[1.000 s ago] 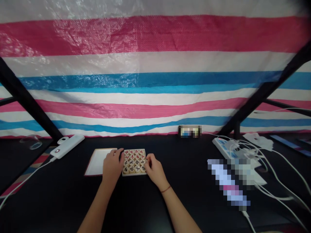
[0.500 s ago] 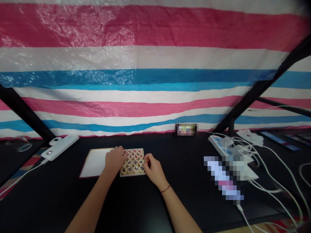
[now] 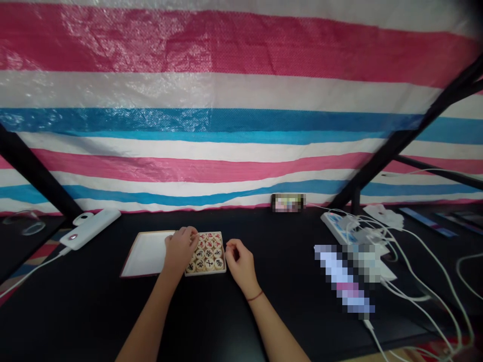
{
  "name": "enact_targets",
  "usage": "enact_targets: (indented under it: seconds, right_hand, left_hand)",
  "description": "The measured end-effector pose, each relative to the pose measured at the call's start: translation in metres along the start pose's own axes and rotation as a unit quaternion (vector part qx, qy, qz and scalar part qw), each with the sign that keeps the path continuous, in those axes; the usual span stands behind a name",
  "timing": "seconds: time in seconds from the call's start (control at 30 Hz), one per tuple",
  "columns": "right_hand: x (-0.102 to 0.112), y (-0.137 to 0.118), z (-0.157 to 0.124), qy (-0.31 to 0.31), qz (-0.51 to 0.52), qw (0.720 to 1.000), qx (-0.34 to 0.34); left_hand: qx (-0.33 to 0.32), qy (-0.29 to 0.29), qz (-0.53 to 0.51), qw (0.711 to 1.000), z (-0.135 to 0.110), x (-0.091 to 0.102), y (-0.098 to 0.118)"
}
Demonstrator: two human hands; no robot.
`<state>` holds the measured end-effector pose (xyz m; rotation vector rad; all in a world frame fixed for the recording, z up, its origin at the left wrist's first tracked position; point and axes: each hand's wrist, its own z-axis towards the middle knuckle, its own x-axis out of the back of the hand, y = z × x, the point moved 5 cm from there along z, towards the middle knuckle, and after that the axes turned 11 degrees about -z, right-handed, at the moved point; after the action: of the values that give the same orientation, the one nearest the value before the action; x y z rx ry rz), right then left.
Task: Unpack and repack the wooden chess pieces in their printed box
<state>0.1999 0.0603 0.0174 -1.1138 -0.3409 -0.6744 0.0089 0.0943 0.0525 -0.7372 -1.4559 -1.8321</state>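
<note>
A small square box (image 3: 222,272) on the black table holds several round wooden chess pieces (image 3: 210,251) with red and black characters, packed in rows. My left hand (image 3: 179,248) lies over the box's left side, fingers curled onto the top-left pieces. My right hand (image 3: 238,260) sits just right of the box, fingers loosely curled and pinched together; what they hold, if anything, is hidden. The box's flat white lid (image 3: 145,254) with a dark red rim lies to the left, partly under my left wrist.
A white power bank (image 3: 90,229) with a cable lies at the far left. At the right are a power strip (image 3: 337,224), white chargers and tangled cables (image 3: 422,281). A striped tarp (image 3: 226,110) and black frame bars (image 3: 400,141) close the back.
My left hand has slid rightward from the lid's edge onto the box's left pieces. My right hand has drawn slightly away from the box's right edge. The view has shifted a little.
</note>
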Motion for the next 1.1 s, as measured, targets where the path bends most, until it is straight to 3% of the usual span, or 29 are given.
enact_targets:
  seconds: [0.07, 0.17, 0.27, 0.37, 0.5, 0.63, 0.77, 0.87, 1.0, 1.1]
  right_hand:
    - [0.005, -0.009, -0.001, 0.039, -0.023, 0.998, 0.047]
    - [0.006, -0.025, -0.003, 0.042, -0.044, 0.99, 0.127]
    - [0.005, -0.036, -0.006, 0.025, -0.048, 0.986, 0.16]
    - [0.007, -0.035, -0.006, 0.04, -0.045, 0.985, 0.161]
    - [0.013, -0.005, 0.004, 0.084, -0.07, 0.992, 0.067]
    - [0.008, 0.032, 0.013, 0.057, -0.129, 0.99, -0.026]
    - [0.001, 0.042, 0.016, 0.024, -0.184, 0.982, -0.016]
    - [0.002, 0.034, 0.015, 0.031, -0.207, 0.978, 0.003]
    - [0.004, 0.016, 0.009, 0.064, -0.165, 0.984, 0.025]
    - [-0.005, 0.004, 0.005, 0.007, -0.11, 0.994, 0.028]
  left_hand:
    - [-0.053, 0.007, -0.092, 0.994, -0.005, -0.002, 0.009]
    - [-0.115, -0.027, -0.198, 0.973, -0.017, -0.009, 0.029]
    - [-0.109, -0.028, -0.237, 0.965, -0.025, -0.013, 0.042]
    - [-0.095, -0.031, -0.258, 0.961, -0.025, -0.014, 0.041]
    - [-0.081, 0.066, -0.153, 0.983, -0.016, 0.001, 0.007]
    - [-0.063, 0.12, -0.056, 0.989, -0.008, 0.006, -0.03]
    - [-0.085, 0.078, -0.041, 0.992, -0.004, -0.008, -0.036]
    - [-0.049, 0.017, -0.002, 0.999, -0.003, -0.021, -0.033]
    - [0.0, -0.026, 0.018, 0.999, -0.004, -0.025, -0.03]
    - [0.011, -0.036, 0.015, 0.999, -0.005, -0.021, -0.03]
